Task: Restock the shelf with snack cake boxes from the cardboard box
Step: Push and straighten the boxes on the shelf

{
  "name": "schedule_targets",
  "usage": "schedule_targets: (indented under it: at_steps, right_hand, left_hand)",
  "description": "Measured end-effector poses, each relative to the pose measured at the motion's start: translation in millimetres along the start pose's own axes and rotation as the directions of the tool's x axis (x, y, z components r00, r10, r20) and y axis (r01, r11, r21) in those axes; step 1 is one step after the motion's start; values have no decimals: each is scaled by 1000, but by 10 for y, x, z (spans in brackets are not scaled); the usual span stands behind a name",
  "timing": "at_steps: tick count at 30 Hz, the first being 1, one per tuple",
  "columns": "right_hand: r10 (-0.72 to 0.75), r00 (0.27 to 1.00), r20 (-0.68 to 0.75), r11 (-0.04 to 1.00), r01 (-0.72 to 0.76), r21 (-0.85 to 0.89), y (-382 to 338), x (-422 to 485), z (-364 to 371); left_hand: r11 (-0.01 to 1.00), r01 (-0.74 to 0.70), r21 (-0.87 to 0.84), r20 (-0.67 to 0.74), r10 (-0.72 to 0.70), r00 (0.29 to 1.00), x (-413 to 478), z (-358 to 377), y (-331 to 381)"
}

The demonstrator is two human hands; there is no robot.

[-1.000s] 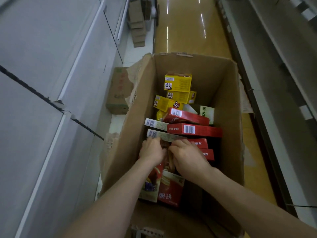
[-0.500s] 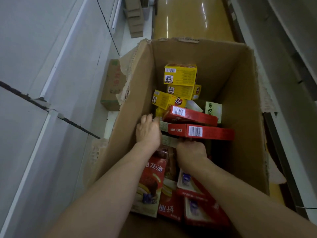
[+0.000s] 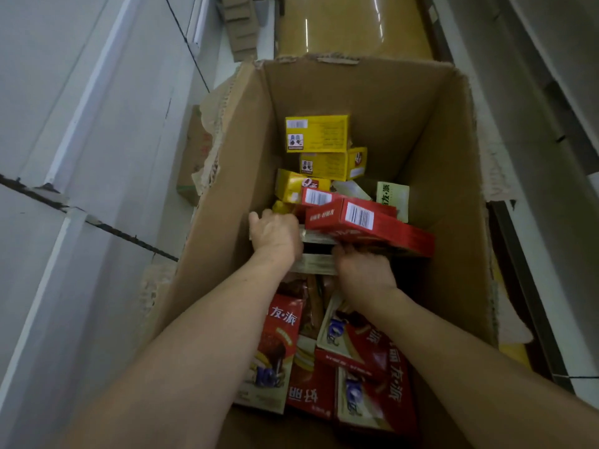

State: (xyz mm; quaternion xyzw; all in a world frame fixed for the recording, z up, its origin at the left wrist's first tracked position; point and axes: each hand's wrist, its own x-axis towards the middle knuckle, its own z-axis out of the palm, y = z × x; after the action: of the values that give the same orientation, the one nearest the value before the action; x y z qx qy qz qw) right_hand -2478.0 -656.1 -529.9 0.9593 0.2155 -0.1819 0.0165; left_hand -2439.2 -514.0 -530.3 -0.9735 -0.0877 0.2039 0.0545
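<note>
A tall open cardboard box (image 3: 447, 163) holds snack cake boxes. Yellow boxes (image 3: 317, 134) are piled at its far end, with red boxes (image 3: 372, 367) lying flat at the near end. Two pale green-edged boxes (image 3: 316, 251) lie stacked in the middle. My left hand (image 3: 275, 234) grips their left end, its fingers curled over the edge. My right hand (image 3: 364, 270) holds their right part, and its fingers are hidden under a tilted red box (image 3: 372, 228) with a barcode that rests over them.
Grey shelving panels (image 3: 97, 157) run along the left, and another shelf unit (image 3: 551, 124) along the right. A small brown carton (image 3: 193, 157) stands on the floor left of the big box. Flattened cardboard (image 3: 240, 24) lies farther up the glossy yellow aisle (image 3: 350, 24).
Both hands have moved farther into the box, from the near red boxes to the pale stacked ones. The barcoded red box on top has tipped up over my right hand.
</note>
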Motion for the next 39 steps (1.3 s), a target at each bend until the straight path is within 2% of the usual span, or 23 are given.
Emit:
schedule_targets:
  at_steps: [6,12,19,22,26,30,33,36,39]
  right_hand:
    - [-70,984,-161,985,93,142,123,-241,-391]
    - [-142,958,-248,924,219,314,178,-623,-932]
    - [-162,935,-316,924,256,283,518,-1113,-1594]
    - [-97,931,-352,947,195,256,724,-1351,-1873]
    - [12,930,-368,942,113,316,1067,-1737,-2241]
    - [131,924,-360,894,47,446,1392,-2206,-2555]
    - [262,887,-380,813,9,582,1677,-2626,-2770]
    - [402,815,-418,709,12,705,1985,-3034,-2939]
    - [539,706,-459,615,42,788,2330,-3449,-3061]
  left_hand:
    - [992,-55,-118,-88,44,995,-249,-279,-190]
    - [963,-90,-255,-34,84,996,-525,-778,-377]
    - [959,-112,-261,-161,71,984,-771,-1588,-289]
    - [944,-119,-309,-240,44,970,-846,-1984,-122]
    - [922,-144,-359,-290,37,956,-1023,-2499,214]
    - [907,-189,-377,-334,57,941,-1192,-2881,597]
    - [884,-262,-387,-363,115,925,-1367,-3135,892]
    - [785,-360,-505,-338,204,919,-1570,-3405,1270]
    - [576,-390,-718,-278,276,920,-1815,-3674,1730]
